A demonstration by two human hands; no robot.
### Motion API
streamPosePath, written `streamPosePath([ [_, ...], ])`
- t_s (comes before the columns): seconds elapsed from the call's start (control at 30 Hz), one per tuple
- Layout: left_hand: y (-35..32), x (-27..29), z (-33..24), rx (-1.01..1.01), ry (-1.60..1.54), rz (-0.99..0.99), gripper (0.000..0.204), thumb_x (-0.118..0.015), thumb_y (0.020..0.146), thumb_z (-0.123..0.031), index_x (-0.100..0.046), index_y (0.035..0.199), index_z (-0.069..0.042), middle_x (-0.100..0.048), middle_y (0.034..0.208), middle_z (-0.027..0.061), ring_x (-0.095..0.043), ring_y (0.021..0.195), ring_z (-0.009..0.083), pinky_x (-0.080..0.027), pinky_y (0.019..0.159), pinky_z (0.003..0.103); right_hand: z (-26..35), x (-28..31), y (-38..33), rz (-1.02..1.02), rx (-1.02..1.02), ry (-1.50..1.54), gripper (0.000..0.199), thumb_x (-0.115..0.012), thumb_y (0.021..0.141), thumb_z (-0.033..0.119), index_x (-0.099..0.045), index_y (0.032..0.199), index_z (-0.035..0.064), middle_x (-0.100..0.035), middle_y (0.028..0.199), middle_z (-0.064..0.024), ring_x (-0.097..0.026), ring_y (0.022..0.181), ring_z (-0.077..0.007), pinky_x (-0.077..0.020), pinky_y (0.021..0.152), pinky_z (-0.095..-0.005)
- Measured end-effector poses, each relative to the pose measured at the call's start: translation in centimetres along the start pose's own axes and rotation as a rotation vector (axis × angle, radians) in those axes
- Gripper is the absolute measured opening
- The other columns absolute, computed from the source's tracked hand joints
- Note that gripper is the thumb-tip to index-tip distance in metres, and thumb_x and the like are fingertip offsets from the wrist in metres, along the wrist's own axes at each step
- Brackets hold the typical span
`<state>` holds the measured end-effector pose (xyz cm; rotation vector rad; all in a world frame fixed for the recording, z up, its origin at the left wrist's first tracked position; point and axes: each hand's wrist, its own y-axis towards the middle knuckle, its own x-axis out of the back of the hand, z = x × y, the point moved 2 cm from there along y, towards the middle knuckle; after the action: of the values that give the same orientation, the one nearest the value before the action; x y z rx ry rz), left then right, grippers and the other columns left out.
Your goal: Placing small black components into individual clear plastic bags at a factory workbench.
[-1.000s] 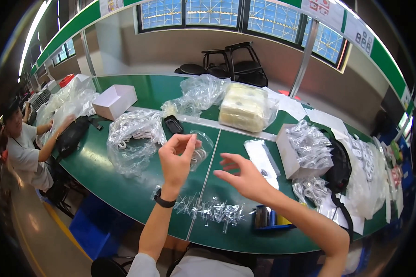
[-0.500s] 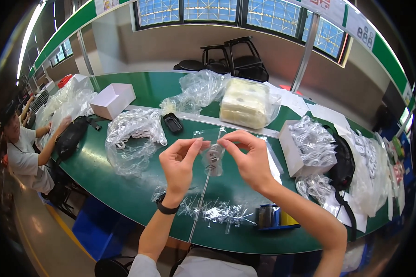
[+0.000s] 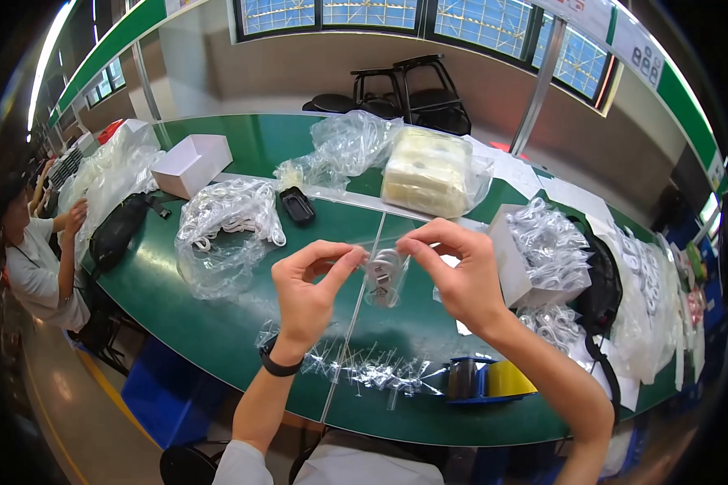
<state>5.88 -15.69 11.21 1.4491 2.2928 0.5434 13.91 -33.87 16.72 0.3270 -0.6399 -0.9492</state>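
A small clear plastic bag (image 3: 386,296) hangs above the table between my hands, with a coiled white cable (image 3: 383,269) inside it. My left hand (image 3: 310,284) pinches the bag's upper left edge between thumb and fingers. At the opposite upper corner, my right hand (image 3: 461,269) has its thumb and fingers closed on the plastic. Below them, scattered thin clear strips (image 3: 372,372) lie on the green table (image 3: 218,347). A blue tape dispenser (image 3: 483,380) with a yellow part stands close to the front edge.
Left of my hands sits a large clear bag of white cables (image 3: 230,222), beside a black tray (image 3: 297,206). On the right, a white box (image 3: 516,275) holds bagged cables. A yellowish wrapped stack (image 3: 429,174) stands behind. A co-worker (image 3: 36,250) sits far left.
My hands have spread slightly apart, drawing the bag's top edge wider. The bag has shifted a little to the right. The co-worker's hands have moved.
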Motion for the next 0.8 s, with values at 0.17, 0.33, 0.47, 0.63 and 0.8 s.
streamPosePath([
  [0.17,-0.4,-0.1,-0.7,-0.025,-0.022,0.024,0.009,-0.067,0.090,0.004,-0.071,0.098,0.006,-0.073,0.086,0.0139,-0.072,0.080,0.0190,-0.058,0.075,0.030,0.8,0.5,-0.3,-0.041,0.014,0.002,0.010,-0.066,0.089,-0.001,-0.073,0.095,-0.0028,-0.073,0.083,-0.0091,-0.071,0.079,-0.0170,-0.0552,0.071,-0.0272],
  [0.33,-0.9,-0.1,-2.8,-0.080,-0.022,0.135,0.014,-0.067,0.084,0.011,-0.071,0.096,0.006,-0.071,0.083,0.0139,-0.071,0.076,0.0202,-0.053,0.067,0.027,3.4,1.9,-1.3,0.044,0.201,-0.158,0.017,-0.068,0.082,-0.006,-0.075,0.096,0.0000,-0.073,0.080,-0.0101,-0.071,0.073,-0.0193,-0.0547,0.068,-0.0276],
  [0.47,-1.6,0.3,-4.2,-0.225,-0.098,0.217,0.022,-0.065,0.071,0.018,-0.072,0.087,0.005,-0.071,0.078,0.0166,-0.071,0.072,0.0225,-0.054,0.063,0.029,5.5,2.4,-2.6,0.100,0.188,-0.126,0.030,-0.066,0.076,-0.013,-0.076,0.099,0.0032,-0.073,0.079,-0.0108,-0.070,0.072,-0.0190,-0.0540,0.065,-0.0292],
  [0.63,-2.5,0.3,-5.4,-0.324,-0.115,0.282,0.022,-0.067,0.068,0.018,-0.074,0.083,0.003,-0.071,0.077,0.0164,-0.071,0.069,0.0249,-0.057,0.061,0.031,6.5,3.1,-4.0,0.249,0.198,-0.019,0.045,-0.056,0.068,-0.020,-0.078,0.100,0.0039,-0.070,0.084,-0.0107,-0.068,0.072,-0.0178,-0.0519,0.061,-0.0259],
  [0.8,-2.9,0.1,-6.2,-0.420,-0.004,0.335,0.023,-0.069,0.067,0.014,-0.076,0.084,0.000,-0.071,0.078,0.0135,-0.070,0.067,0.0231,-0.054,0.059,0.028,6.1,3.3,-4.4,0.272,0.161,0.059,0.048,-0.053,0.065,-0.019,-0.079,0.099,0.0035,-0.069,0.086,-0.0113,-0.067,0.072,-0.0170,-0.0494,0.058,-0.0254],
])
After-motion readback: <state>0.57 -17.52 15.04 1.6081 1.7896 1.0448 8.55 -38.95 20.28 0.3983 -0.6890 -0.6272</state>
